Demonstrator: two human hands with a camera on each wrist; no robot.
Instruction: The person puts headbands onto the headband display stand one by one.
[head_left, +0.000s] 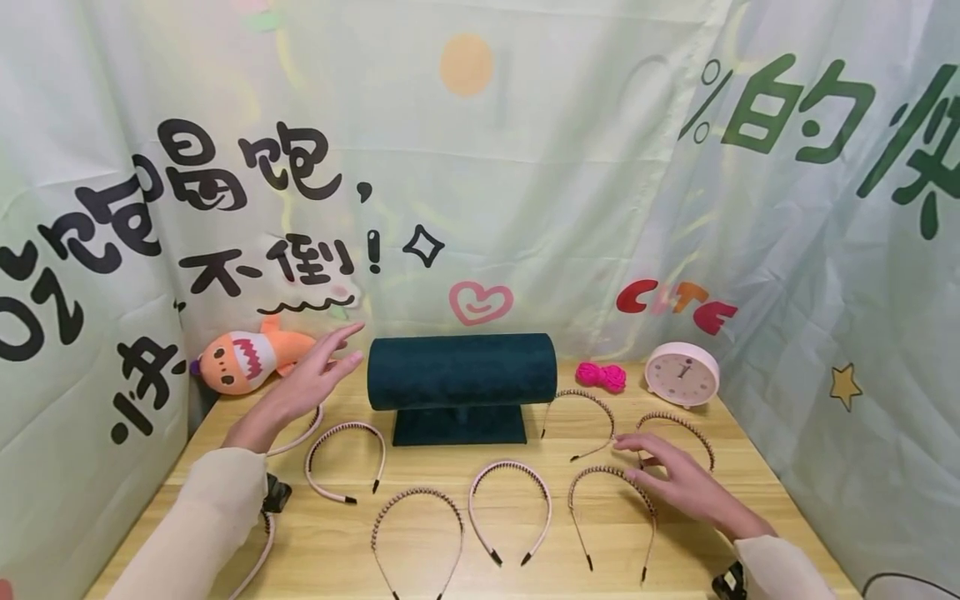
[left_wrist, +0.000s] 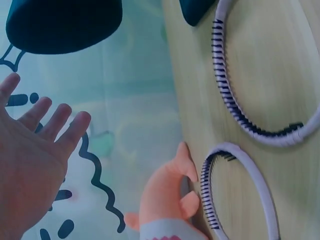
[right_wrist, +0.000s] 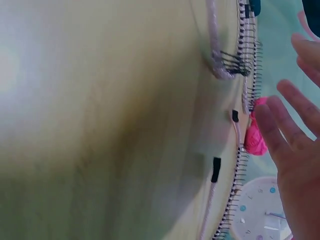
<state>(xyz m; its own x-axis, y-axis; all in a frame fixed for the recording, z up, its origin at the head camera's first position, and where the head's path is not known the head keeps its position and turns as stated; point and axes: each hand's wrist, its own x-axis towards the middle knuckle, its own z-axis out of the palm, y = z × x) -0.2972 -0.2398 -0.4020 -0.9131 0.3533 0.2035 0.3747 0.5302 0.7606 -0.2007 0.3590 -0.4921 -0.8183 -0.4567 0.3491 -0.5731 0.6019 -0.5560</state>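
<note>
My left hand (head_left: pixel 311 377) is raised left of the dark green velvet display roll (head_left: pixel 461 371), fingers extended and holding nothing. Also free of any object, my right hand (head_left: pixel 675 475) hovers over the right side, above a beaded headband (head_left: pixel 611 471) and close to another headband (head_left: pixel 697 433). A pale pink headband (head_left: pixel 347 425) lies near the left forearm, with one more headband (head_left: pixel 303 437) partly hidden behind that arm. Front and centre are a pink headband (head_left: pixel 510 465) and a twisted headband (head_left: pixel 416 492). In the right wrist view the fingers (right_wrist: pixel 280 125) look relaxed.
An orange plush toy (head_left: pixel 232 362) lies at the back left. Behind the headbands on the right are a pink yarn bow (head_left: pixel 600 377) and a round pink clock (head_left: pixel 682 373). Printed curtains (head_left: pixel 570 208) enclose the wooden table (head_left: pixel 555 575) at the back and sides.
</note>
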